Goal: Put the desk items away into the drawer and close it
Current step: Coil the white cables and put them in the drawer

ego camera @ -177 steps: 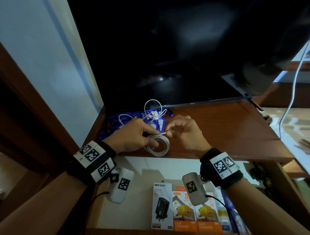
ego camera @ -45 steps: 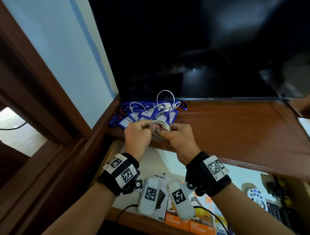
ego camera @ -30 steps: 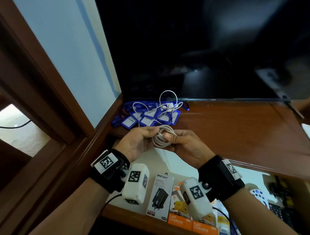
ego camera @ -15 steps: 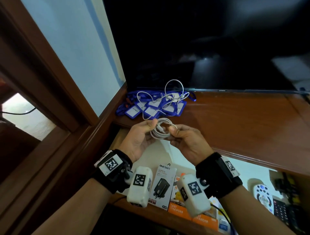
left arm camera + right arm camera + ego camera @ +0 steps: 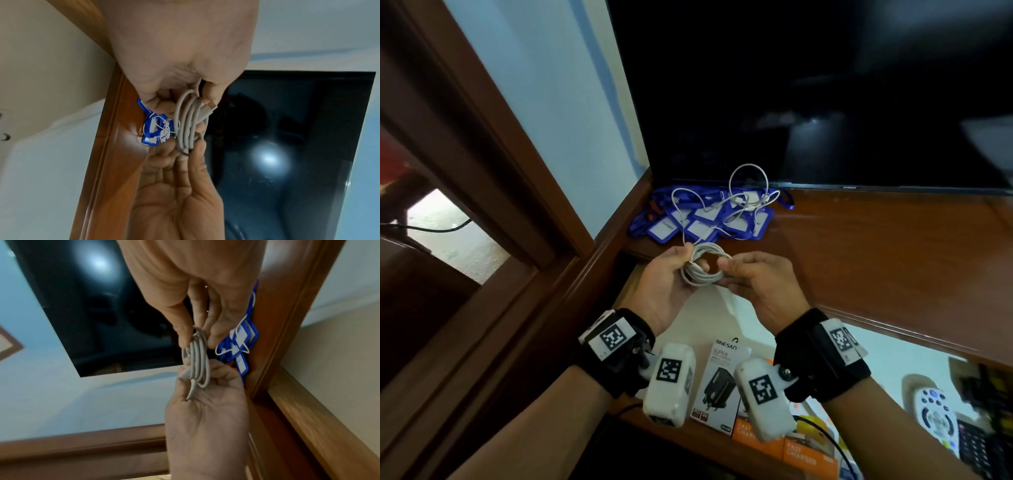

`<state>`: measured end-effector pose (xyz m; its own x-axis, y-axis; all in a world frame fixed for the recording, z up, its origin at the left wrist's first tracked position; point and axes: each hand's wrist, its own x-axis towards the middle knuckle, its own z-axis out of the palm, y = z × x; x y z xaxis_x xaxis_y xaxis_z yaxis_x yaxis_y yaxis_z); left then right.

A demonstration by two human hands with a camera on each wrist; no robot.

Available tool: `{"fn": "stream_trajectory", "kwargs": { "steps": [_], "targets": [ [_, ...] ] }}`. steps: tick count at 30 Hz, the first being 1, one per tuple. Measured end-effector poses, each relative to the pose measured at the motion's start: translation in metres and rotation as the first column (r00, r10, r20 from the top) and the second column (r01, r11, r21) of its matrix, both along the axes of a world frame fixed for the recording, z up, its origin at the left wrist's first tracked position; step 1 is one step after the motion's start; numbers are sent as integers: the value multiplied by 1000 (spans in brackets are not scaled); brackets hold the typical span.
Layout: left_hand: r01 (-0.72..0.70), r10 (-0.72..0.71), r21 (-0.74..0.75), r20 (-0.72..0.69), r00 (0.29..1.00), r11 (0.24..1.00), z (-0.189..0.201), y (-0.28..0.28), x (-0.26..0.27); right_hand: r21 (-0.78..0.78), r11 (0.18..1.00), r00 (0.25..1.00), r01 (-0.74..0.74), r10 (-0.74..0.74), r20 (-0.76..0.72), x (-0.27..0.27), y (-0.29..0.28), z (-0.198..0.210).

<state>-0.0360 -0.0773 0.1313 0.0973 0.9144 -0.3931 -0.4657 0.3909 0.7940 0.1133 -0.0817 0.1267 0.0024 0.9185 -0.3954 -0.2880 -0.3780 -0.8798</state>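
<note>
White coiled charging cable (image 5: 703, 263): we pinch it between left hand (image 5: 667, 284) and right hand (image 5: 760, 284); let's keep the loops tight, lowering into the open wooden drawer (image 5: 705, 322).

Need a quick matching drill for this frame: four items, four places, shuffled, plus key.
Items:
1. coiled white cable
2. blue ID badges
3. charger boxes
4. remote control

Places:
A. open drawer, right side
B. between both hands
C. desk top, below the TV
D. open drawer, front, under the wrists

Pairs: 1-B, 2-C, 3-D, 4-A
</note>
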Motion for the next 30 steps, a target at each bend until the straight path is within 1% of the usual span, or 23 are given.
{"fn": "stream_trajectory", "kwargs": {
  "steps": [4, 6, 8, 12, 16, 18, 20, 22, 24, 25, 27, 29, 30],
  "targets": [
    [-47, 50, 47, -53, 997, 998, -4, 0, 2, 31, 989, 989, 145, -145, 13, -11, -1, 8],
    [-53, 57, 72, -65, 996, 996, -5, -2, 3, 39, 975, 975, 221, -220, -13, -18, -1, 10],
    [-46, 52, 102, -59, 997, 994, -5, -4, 4, 44, 964, 965, 261, -259, -42, -22, -2, 11],
    [-15, 18, 91, -33, 999, 996, -3, -4, -2, 102, 970, 975, 220, -215, -52, -23, -2, 11],
    [23, -24, 40, 11, 1000, 999, -1, 3, -17, 117, 987, 994, 111, -110, -11, -22, 0, 8],
    [70, -70, 20, -5, 998, 997, 2, 6, -23, 111, 991, 997, 81, -79, -18, -22, 1, 10],
    [125, -125, 7, -41, 991, 992, 6, 7, -28, 130, 989, 998, 68, -70, 6, -21, 2, 13],
    [164, -164, -7, -116, 980, 986, 8, 10, -32, 165, 985, 997, 52, -60, 43, -20, 2, 15],
    [193, -188, -5, -245, 951, 981, 11, 12, -37, 186, 982, 997, 19, -33, 72, -18, 3, 16],
    [214, -201, 5, -328, 923, 977, 11, 13, -39, 190, 982, 996, 3, -19, 84, -17, 3, 15],
    [262, -217, 24, -492, 843, 965, 13, 16, -43, 186, 982, 994, -22, 1, 112, -16, 3, 12],
    [313, -227, 35, -612, 757, 949, 11, 19, -45, 180, 983, 987, -35, 6, 160, -17, 4, 7],
    [338, -235, 36, -651, 722, 940, 10, 20, -46, 178, 983, 982, -49, 15, 191, -18, 5, 4]
  ]
}}
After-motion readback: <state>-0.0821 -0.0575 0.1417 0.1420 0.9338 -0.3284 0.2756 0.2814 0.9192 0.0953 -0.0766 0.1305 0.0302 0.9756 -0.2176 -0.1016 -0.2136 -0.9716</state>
